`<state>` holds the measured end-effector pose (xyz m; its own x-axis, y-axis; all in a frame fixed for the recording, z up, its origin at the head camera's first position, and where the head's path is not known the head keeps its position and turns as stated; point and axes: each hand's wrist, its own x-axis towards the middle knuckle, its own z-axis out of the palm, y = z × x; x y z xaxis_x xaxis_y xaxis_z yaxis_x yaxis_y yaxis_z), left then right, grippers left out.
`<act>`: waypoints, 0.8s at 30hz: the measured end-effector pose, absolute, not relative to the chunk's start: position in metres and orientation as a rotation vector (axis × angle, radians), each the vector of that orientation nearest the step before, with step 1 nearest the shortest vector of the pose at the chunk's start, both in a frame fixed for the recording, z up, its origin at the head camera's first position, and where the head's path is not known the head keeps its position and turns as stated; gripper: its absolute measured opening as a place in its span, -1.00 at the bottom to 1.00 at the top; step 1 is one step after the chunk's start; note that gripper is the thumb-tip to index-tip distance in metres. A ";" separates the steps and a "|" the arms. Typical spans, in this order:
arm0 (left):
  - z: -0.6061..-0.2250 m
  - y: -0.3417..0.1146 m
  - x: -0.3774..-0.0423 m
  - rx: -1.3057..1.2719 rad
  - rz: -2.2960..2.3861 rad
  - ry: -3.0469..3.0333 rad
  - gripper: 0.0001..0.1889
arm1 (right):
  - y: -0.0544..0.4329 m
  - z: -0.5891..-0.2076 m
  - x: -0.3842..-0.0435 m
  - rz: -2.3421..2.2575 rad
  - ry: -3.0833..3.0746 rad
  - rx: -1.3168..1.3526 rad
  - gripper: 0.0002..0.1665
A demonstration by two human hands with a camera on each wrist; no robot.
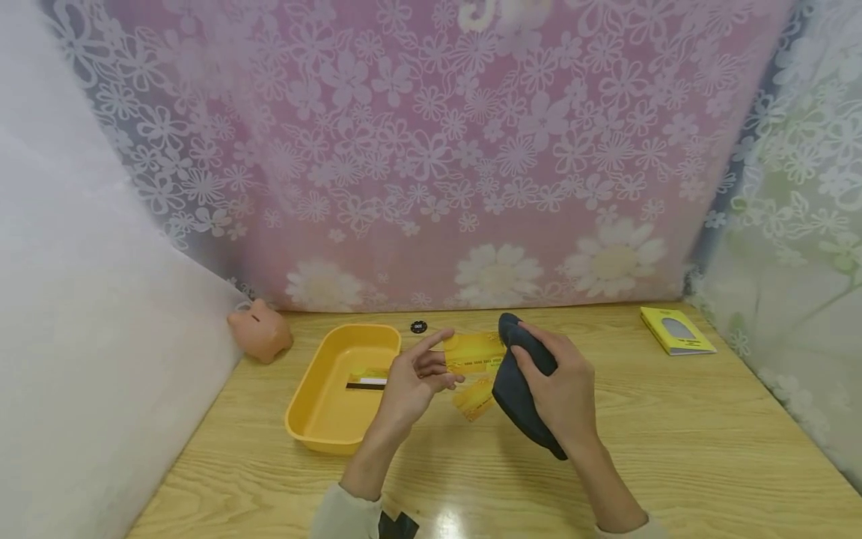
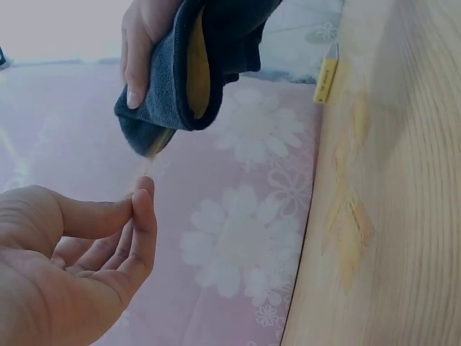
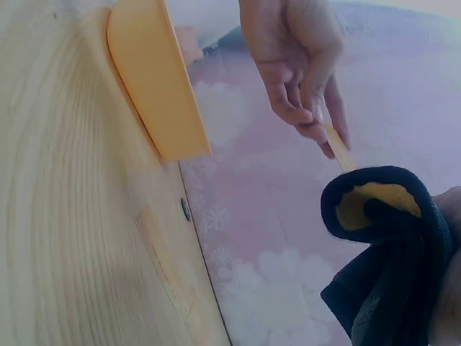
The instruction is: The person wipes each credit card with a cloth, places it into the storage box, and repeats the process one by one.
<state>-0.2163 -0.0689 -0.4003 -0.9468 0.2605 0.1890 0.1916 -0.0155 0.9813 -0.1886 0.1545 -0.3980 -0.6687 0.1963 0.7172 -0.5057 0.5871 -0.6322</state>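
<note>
My left hand (image 1: 409, 389) pinches one end of a yellow bank card (image 1: 471, 352) between thumb and fingers. The card's other end meets a folded dark blue cloth (image 1: 528, 393), gripped by my right hand (image 1: 566, 382). In the right wrist view the cloth (image 3: 392, 252) shows a yellow inside, and the card (image 3: 337, 146) runs from the left fingertips to its fold. Below the held card, another yellow card (image 1: 474, 400) lies on the table, partly hidden by the cloth. A card with a black stripe (image 1: 366, 383) lies in the yellow tray (image 1: 303, 397), left of my left hand.
An orange piggy bank (image 1: 260, 333) stands at the far left, beside the wall sheet. A black poker chip (image 1: 418, 327) lies near the table's back edge. At the back right is a yellow packet (image 1: 676, 332). A floral curtain (image 1: 431, 165) hangs behind the wooden table (image 1: 640, 427).
</note>
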 end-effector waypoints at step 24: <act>-0.407 -0.062 -0.219 0.592 2.023 2.337 -0.38 | 0.107 -0.404 -0.174 1.269 -2.040 0.592 -0.49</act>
<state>-0.2192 -0.0624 -0.4071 -0.9293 0.2756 0.2461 0.2830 0.1028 0.9536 -0.1737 0.1071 -0.4045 -0.6832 -0.0350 0.7294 -0.6697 0.4280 -0.6068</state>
